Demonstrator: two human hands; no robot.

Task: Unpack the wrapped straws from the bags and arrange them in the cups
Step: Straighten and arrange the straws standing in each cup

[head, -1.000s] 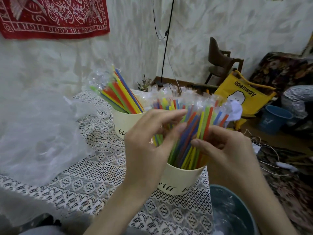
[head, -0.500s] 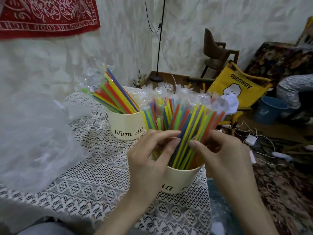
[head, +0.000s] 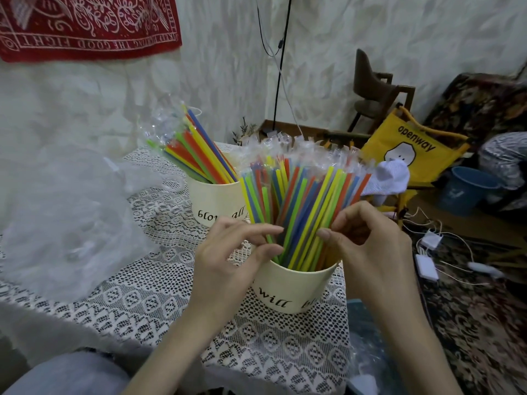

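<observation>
- While the left hand [head: 225, 252] and right hand [head: 368, 240] are pinching the straws [head: 302, 201] with curled fingers, those are standing in the near cup [head: 293, 289].
- A far cup [head: 214, 201] is holding more straws.
- Both cups are sitting on the worktop [head: 159, 295], which is wearing white lace.
- A clear bag [head: 65, 218] is lying left.
- A red cloth [head: 85, 24] is hanging on the wall; a yellow bag [head: 413, 149], bucket [head: 467, 189] and chair [head: 376, 89] are standing right.

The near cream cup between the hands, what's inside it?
The near cup holds a fanned bundle of wrapped straws in several colours. The left hand and right hand touch the bundle. The straws' lower ends and the cup's bottom are hidden.
</observation>
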